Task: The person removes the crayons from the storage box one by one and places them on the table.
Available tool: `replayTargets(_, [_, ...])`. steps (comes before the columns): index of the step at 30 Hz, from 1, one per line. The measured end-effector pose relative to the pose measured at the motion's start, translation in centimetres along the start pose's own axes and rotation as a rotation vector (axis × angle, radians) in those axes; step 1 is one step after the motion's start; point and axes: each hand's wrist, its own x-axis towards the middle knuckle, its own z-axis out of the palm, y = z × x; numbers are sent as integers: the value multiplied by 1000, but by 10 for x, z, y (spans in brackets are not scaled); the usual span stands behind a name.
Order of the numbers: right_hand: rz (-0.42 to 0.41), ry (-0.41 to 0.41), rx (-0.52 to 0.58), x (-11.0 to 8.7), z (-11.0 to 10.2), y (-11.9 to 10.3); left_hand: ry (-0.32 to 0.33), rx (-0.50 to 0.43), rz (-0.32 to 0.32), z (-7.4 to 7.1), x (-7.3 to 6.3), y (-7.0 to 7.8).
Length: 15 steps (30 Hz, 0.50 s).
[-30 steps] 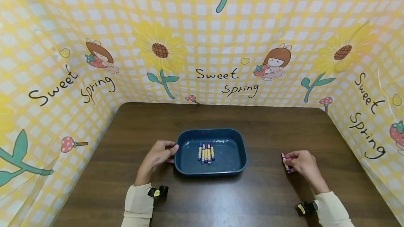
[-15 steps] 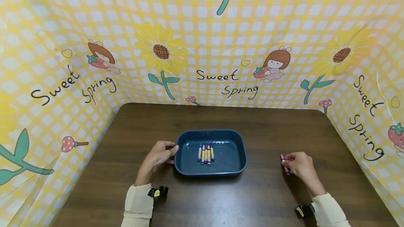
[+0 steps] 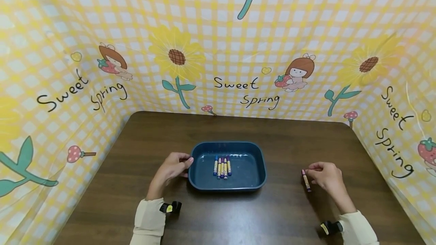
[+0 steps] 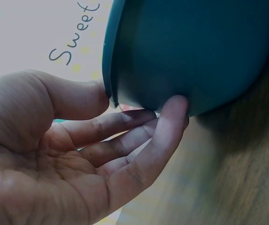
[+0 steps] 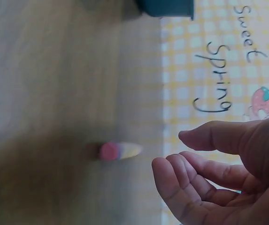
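A dark blue rectangular tray (image 3: 247, 170) stands on the table, with several crayons (image 3: 222, 168) lying side by side inside it. At its left end, my left hand (image 3: 173, 167) pinches the wall, thumb at the rim and fingertips against the outside, as the left wrist view shows. A single crayon with a pink tip and yellow wrapper (image 3: 306, 181) lies on the table to the right of the tray. Just right of it is my right hand (image 3: 326, 177), its thumb and fingers apart and holding nothing. In the right wrist view a gap separates the fingertips from this crayon (image 5: 119, 151).
The brown wooden table (image 3: 279, 214) carries the tray and the loose crayon. A yellow checked cloth (image 3: 235, 48) with printed flowers and figures rises along the back and both sides. Bare tabletop lies between the tray and the loose crayon.
My right hand has let go of the pink-tipped crayon, which now lies slightly nearer the tray, and has drawn a little to the right of it. The left hand keeps its place at the tray.
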Motion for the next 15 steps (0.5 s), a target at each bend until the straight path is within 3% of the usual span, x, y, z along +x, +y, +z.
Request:
replayTargets(10, [-62,-9,62,-2,-1,-23,-11,-6,14,0,-1,1])
replayTargets(15, [-75,11,21,-3,1,-29,-13,-3,11,0,-1,1])
